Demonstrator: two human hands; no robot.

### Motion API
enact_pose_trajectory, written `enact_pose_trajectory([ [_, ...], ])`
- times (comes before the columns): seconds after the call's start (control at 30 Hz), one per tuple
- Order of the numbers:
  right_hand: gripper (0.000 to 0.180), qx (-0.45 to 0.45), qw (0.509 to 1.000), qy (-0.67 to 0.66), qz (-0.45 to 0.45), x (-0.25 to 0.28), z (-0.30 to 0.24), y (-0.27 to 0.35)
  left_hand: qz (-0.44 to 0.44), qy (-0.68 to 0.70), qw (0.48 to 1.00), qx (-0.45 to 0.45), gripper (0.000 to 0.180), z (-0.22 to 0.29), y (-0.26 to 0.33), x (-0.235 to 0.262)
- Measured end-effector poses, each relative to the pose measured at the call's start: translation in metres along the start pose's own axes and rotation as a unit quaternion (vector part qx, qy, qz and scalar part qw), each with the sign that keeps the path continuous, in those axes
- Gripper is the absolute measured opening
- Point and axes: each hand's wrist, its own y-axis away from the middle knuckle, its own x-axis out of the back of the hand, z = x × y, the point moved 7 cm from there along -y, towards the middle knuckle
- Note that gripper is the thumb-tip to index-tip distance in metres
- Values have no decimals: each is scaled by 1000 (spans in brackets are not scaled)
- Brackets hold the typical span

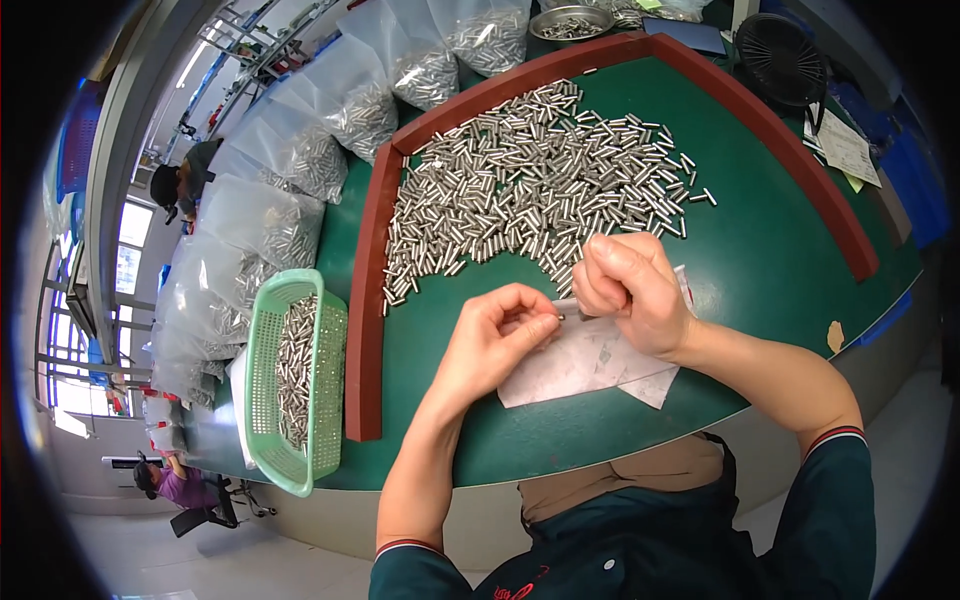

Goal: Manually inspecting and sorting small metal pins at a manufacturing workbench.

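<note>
A wide heap of short, shiny metal pins [530,180] covers the far half of the green table top. In front of it, my left hand [495,340] is closed in a pinch, with the small end of a metal pin [561,317] showing at the fingertips. Just to its right, my right hand [635,295] is curled into a fist; whatever it holds is hidden by the fingers. Beneath both hands lies a smudged whitish sheet [565,365], either paper or cloth.
A dark red raised border [368,330] fences the heap at left, back and right. Left of it stands a green basket [328,400] of pins. Clear bags [365,110] of pins line the back left. A metal bowl [572,14] and black fan [780,60] are behind.
</note>
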Motion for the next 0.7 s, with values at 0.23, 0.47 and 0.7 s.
enact_pose_trajectory([
  [0.23,44,12,998,-58,31,2,-1,4,76,-336,927,-149,9,26,9,-15],
  [0.47,45,-24,994,-94,54,4,10,7,77,-348,924,-141,9,23,9,-15],
  [0.7,46,-32,992,-107,64,3,11,7,86,-348,924,-134,10,23,8,-15],
])
